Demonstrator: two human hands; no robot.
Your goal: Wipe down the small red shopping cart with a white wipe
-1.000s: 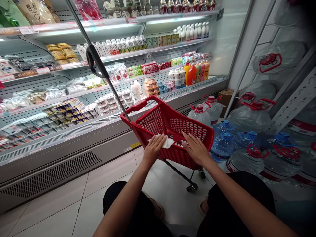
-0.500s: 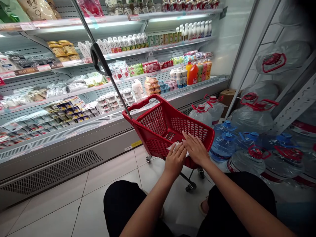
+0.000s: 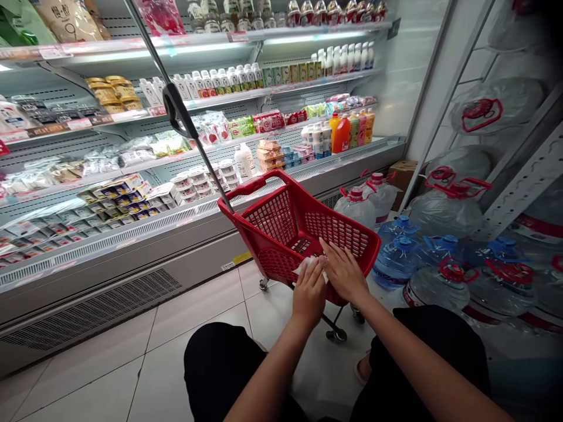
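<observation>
A red plastic shopping basket cart [image 3: 281, 269] stands in front of my knees, with a long metal pole and black grip [image 3: 178, 111] rising from its far left side. My left hand [image 3: 310, 288] presses a crumpled white tissue or wipe [image 3: 301, 268] against the cart's near rim. Only the edges of the white piece show past the fingers. Close beside it, my right hand [image 3: 345, 272] lies over the same rim with its fingers stretched out toward the basket's inside. Whether part of the white piece is under the right hand is hidden.
Behind the cart runs an open refrigerated shelf [image 3: 211, 234] stocked with bottles, cups and packs. Large water jugs [image 3: 435, 287] crowd the floor on the right beside a white metal rack [image 3: 523, 181]. Pale tiles [image 3: 193, 346] cover the floor at left.
Both hands have shifted slightly left along the near rim, the white piece moving with the left hand. The cart stays in nearly the same place.
</observation>
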